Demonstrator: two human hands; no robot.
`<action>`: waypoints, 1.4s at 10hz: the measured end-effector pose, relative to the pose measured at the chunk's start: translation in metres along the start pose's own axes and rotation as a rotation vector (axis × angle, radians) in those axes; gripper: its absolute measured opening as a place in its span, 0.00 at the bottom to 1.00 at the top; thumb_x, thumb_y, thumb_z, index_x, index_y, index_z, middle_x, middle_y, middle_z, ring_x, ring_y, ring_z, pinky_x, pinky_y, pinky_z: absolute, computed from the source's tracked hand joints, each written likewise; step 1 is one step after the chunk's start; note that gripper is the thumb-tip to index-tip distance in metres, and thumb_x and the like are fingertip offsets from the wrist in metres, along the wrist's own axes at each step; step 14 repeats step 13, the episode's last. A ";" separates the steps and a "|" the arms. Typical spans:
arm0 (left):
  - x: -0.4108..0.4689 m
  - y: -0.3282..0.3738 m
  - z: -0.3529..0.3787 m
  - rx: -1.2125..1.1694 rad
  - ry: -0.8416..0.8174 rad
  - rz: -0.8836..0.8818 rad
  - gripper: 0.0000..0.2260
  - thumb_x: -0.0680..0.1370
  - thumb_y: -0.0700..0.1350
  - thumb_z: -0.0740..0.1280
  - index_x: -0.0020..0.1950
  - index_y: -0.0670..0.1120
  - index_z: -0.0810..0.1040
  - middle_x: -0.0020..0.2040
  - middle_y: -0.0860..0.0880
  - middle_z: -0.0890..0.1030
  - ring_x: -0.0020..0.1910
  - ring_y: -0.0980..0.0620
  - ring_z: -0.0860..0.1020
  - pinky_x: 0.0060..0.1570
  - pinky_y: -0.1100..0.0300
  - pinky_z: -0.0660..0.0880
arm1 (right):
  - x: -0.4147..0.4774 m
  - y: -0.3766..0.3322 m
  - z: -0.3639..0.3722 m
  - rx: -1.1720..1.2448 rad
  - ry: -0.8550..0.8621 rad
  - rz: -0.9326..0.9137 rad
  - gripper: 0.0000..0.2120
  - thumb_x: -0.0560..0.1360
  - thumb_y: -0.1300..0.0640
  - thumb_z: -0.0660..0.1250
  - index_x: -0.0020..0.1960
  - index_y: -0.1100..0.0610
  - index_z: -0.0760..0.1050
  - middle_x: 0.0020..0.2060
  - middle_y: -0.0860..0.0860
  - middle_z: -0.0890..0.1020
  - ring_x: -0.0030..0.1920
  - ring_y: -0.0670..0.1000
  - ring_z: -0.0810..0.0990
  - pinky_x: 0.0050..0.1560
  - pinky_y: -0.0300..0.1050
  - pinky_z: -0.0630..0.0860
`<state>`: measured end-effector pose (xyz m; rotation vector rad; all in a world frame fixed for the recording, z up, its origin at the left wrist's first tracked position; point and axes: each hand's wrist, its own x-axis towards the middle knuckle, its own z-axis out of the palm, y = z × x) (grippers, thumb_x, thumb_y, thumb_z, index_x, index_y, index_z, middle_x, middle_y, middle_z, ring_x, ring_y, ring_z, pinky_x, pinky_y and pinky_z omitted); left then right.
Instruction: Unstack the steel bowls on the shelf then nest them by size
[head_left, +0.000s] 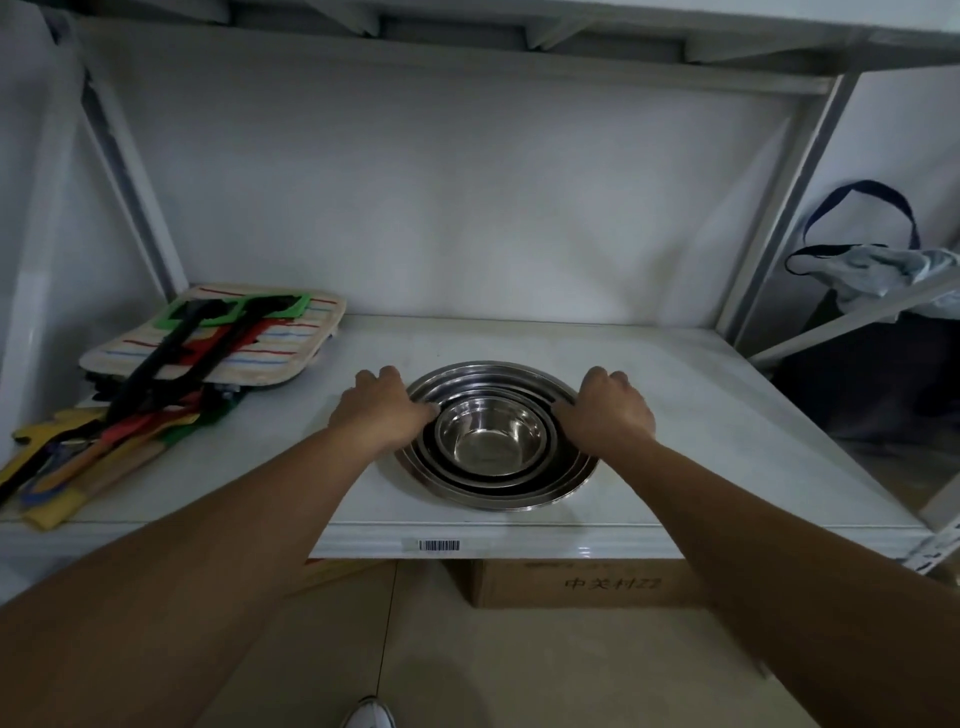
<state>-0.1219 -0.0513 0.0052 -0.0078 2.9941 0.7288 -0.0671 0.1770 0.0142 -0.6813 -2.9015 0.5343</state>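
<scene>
Several steel bowls (491, 449) sit nested one inside another near the front middle of the white shelf (701, 441), the smallest in the centre and the widest rim outermost. My left hand (382, 410) grips the left rims of the stack, fingers curled over the outer edge and thumb reaching inward. On the opposite side, my right hand (605, 410) holds the right rims the same way. The stack rests on the shelf board.
A pile of striped pot holders (218, 343) with coloured spatulas and utensils (104, 441) lies at the shelf's left. Shelf uprights stand at both back corners. A cloth bag (872, 260) hangs to the right. A cardboard box (597, 584) sits on the floor below.
</scene>
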 end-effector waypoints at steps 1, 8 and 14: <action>0.014 0.002 0.010 -0.150 -0.153 -0.042 0.36 0.70 0.62 0.73 0.70 0.42 0.70 0.64 0.40 0.76 0.59 0.41 0.78 0.48 0.53 0.77 | 0.014 0.007 0.007 0.071 -0.158 0.052 0.34 0.72 0.41 0.73 0.69 0.61 0.71 0.63 0.60 0.76 0.60 0.62 0.79 0.57 0.55 0.79; 0.027 -0.004 0.039 0.036 0.020 0.076 0.32 0.69 0.59 0.77 0.65 0.43 0.73 0.59 0.43 0.79 0.55 0.42 0.80 0.52 0.47 0.79 | 0.025 0.007 0.039 0.146 -0.142 0.061 0.36 0.71 0.44 0.77 0.70 0.61 0.67 0.63 0.60 0.77 0.60 0.62 0.80 0.62 0.60 0.79; -0.013 -0.003 0.012 -0.401 0.165 0.013 0.35 0.77 0.56 0.69 0.79 0.42 0.62 0.75 0.41 0.68 0.70 0.40 0.72 0.62 0.52 0.70 | -0.018 0.012 -0.005 0.262 0.080 -0.128 0.35 0.79 0.41 0.65 0.78 0.60 0.63 0.73 0.61 0.71 0.72 0.63 0.70 0.69 0.60 0.71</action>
